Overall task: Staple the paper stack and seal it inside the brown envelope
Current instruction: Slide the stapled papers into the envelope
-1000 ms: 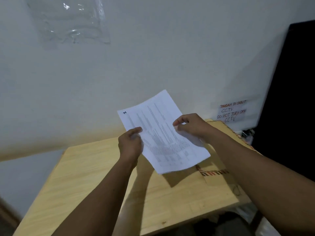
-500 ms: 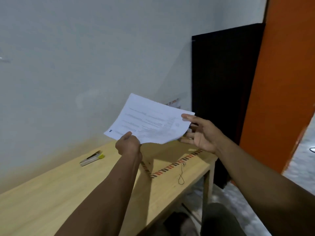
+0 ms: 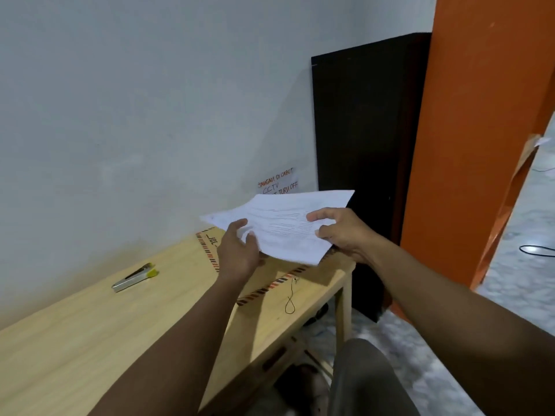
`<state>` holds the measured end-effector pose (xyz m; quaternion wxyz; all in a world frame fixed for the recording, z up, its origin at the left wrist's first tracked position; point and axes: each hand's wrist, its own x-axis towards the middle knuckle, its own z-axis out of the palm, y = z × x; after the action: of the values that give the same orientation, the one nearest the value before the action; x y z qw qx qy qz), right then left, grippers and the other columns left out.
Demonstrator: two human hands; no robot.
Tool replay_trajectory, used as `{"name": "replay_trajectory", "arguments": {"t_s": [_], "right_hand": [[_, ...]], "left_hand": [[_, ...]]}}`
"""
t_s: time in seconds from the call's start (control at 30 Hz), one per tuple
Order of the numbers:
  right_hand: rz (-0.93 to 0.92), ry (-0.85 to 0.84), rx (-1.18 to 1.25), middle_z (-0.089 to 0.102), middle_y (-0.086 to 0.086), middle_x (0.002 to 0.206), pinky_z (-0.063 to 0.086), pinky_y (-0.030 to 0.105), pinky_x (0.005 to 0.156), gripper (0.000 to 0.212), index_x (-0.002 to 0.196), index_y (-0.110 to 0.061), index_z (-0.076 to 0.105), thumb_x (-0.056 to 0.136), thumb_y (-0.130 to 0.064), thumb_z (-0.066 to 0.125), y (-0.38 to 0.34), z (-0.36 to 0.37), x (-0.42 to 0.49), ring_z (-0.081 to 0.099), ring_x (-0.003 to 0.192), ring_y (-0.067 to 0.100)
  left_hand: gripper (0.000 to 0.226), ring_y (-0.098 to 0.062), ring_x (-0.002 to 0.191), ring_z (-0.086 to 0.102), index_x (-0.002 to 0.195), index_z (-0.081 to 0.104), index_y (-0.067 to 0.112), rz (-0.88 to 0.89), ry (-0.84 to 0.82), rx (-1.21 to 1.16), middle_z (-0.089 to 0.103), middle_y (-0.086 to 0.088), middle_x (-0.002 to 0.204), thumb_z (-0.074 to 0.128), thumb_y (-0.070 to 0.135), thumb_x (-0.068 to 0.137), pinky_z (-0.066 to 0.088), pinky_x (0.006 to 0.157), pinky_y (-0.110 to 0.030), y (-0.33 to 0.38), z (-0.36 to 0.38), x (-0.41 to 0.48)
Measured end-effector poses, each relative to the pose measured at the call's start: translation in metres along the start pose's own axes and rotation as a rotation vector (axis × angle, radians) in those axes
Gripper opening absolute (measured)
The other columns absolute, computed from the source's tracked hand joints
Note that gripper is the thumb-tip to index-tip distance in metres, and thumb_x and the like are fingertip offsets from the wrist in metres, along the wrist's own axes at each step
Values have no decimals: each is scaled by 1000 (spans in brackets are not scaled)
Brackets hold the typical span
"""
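A white printed paper stack [image 3: 282, 226] is held nearly flat in the air above the table's right end. My left hand [image 3: 238, 253] holds its near left edge, thumb on top. My right hand [image 3: 339, 232] pinches its right edge, thumb on top and fingers under. Beneath the sheets the brown envelope [image 3: 270, 288] with a striped red and black border lies flat on the wooden table [image 3: 120, 325], its black closing string trailing beside it. A silver stapler [image 3: 135, 279] with a yellow tip lies on the table further left, near the wall.
The white wall runs behind the table and carries a handwritten note [image 3: 277, 183]. A tall black cabinet [image 3: 366, 145] stands just past the table's right end, with an orange wall [image 3: 480, 115] beyond it. My knee [image 3: 363, 379] is below the table's front edge.
The paper has tipped from raised and facing me to nearly flat and lower over the envelope. My right hand, open beside the sheets half a second ago, now pinches the right edge.
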<state>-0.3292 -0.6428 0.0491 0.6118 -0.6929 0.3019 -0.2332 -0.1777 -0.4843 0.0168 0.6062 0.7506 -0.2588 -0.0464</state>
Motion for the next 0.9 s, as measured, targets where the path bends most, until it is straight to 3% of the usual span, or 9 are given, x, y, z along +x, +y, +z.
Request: {"name": "replay_trajectory", "arguments": {"t_s": [0.07, 0.17, 0.27, 0.37, 0.53, 0.63, 0.77, 0.83, 0.9], "right_hand": [[-45, 42, -208, 56, 3, 129, 59, 29, 87, 41, 122, -13, 71, 92, 11, 57, 1, -14, 2, 59, 109, 23], [-71, 68, -471, 50, 6, 145, 59, 34, 93, 43, 132, -13, 65, 94, 5, 58, 3, -31, 4, 55, 125, 30], [-61, 69, -614, 48, 10, 149, 59, 32, 86, 50, 140, -16, 58, 94, 4, 57, 10, -40, 1, 56, 123, 31], [-126, 56, -677, 47, 11, 148, 51, 28, 79, 60, 147, -20, 47, 92, 4, 56, 21, -42, -4, 54, 117, 26], [-67, 63, -442, 55, 10, 138, 60, 30, 63, 57, 142, -20, 45, 91, -1, 60, 32, -44, -9, 63, 107, 25], [48, 69, -225, 57, 13, 130, 62, 35, 61, 58, 139, -18, 45, 87, 4, 63, 40, -46, -12, 68, 101, 30], [79, 90, -52, 55, 15, 132, 59, 28, 55, 61, 143, -13, 49, 89, 9, 62, 50, -49, -14, 63, 108, 32], [49, 112, 15, 54, 16, 138, 60, 24, 60, 53, 139, -11, 58, 91, 11, 59, 49, -52, -13, 60, 116, 34], [-6, 146, -28, 53, 11, 145, 60, 25, 82, 47, 134, -10, 63, 93, 12, 57, 45, -56, -14, 55, 126, 32]], "left_hand": [[45, -24, 73, 71, 137, 36, 27, 145, -149, 321, 70, -3, 96, 51, 45, 98, 61, 66, -48, -8, -2, -9], [56, -21, 80, 67, 135, 28, 26, 357, -202, 698, 71, 8, 89, 48, 60, 95, 51, 66, -36, -20, -6, -28], [60, -16, 87, 63, 129, 33, 34, 490, -405, 833, 64, 10, 106, 56, 67, 84, 53, 67, -36, -33, -13, -40], [46, -14, 102, 59, 127, 45, 36, 616, -566, 945, 56, 9, 126, 54, 60, 88, 55, 75, -37, -40, -15, -46], [34, -18, 108, 62, 133, 54, 32, 851, -606, 1071, 55, 4, 136, 52, 37, 100, 56, 75, -32, -38, -7, -50], [31, -17, 110, 60, 129, 59, 32, 877, -625, 1079, 58, 4, 133, 53, 35, 98, 57, 77, -32, -37, -5, -50], [32, -16, 99, 63, 121, 65, 29, 898, -611, 1088, 64, 6, 121, 46, 40, 98, 55, 68, -30, -39, -5, -50], [33, -19, 95, 64, 115, 67, 27, 861, -571, 1144, 65, 3, 118, 42, 41, 99, 55, 65, -32, -41, -5, -49], [35, -21, 89, 64, 107, 68, 24, 829, -513, 1195, 66, 2, 111, 39, 41, 99, 56, 64, -35, -40, -4, -48]]}}
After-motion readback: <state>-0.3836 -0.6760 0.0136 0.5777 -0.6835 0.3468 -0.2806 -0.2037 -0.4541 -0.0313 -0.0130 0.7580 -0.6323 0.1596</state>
